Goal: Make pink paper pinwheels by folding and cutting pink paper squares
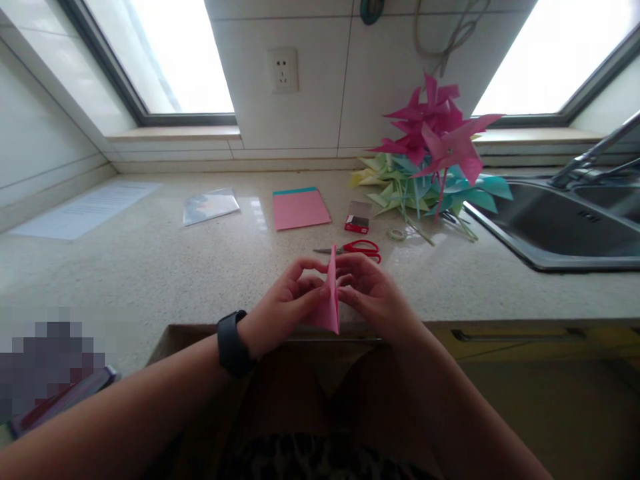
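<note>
Between my left hand and right hand, both pinching it, pink folded paper stands half hidden; no writing readable.

A home kitchen: stone countertop, steel sink with faucet.

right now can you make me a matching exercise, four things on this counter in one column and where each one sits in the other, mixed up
Things:
1. red-handled scissors
2. pinwheels
3. pink paper stack
4. folded pink paper

Places:
A. heaped beside the sink
B. pinched between the left hand and right hand
C. just beyond the hands on the counter
D. flat, left of the small red box

Pairs: 1-C, 2-A, 3-D, 4-B
</note>
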`<state>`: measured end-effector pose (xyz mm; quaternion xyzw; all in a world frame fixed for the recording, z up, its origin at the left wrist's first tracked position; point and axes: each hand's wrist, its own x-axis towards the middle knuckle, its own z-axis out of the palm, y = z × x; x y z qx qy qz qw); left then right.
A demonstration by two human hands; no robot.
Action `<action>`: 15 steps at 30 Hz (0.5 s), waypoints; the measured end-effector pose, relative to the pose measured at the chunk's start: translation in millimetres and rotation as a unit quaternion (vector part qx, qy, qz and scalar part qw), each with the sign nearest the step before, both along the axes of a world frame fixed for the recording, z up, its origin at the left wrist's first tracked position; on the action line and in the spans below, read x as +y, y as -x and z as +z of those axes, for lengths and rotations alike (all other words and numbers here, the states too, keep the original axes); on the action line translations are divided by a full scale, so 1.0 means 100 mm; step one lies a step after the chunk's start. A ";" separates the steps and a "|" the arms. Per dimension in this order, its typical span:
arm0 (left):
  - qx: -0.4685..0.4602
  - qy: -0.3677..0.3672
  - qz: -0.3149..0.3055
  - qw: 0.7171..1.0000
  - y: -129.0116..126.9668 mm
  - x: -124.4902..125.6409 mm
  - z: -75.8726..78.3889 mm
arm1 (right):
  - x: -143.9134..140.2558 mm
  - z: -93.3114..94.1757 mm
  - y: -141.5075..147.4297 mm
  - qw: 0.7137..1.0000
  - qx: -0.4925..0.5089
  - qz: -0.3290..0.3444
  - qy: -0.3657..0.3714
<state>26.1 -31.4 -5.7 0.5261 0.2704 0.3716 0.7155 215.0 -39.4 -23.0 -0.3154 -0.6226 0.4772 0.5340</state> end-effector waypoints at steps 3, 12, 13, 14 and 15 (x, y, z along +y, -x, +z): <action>0.005 -0.017 0.004 1.000 -0.01 0.00 -0.01 | 0.01 -0.02 -0.01 1.000 -0.003 0.004 -0.004; 0.023 -0.059 0.041 0.997 0.01 0.01 -0.02 | 0.00 0.03 -0.02 0.997 0.043 0.012 0.059; 0.019 -0.060 0.046 0.997 0.01 0.01 -0.02 | -0.01 0.03 -0.02 0.997 0.044 0.002 0.067; 0.013 -0.060 0.049 0.997 0.02 0.01 -0.03 | -0.02 0.03 -0.03 0.996 0.045 -0.007 0.072; 0.005 -0.060 0.051 0.997 0.02 0.02 -0.03 | -0.03 0.03 -0.04 0.996 0.044 -0.016 0.075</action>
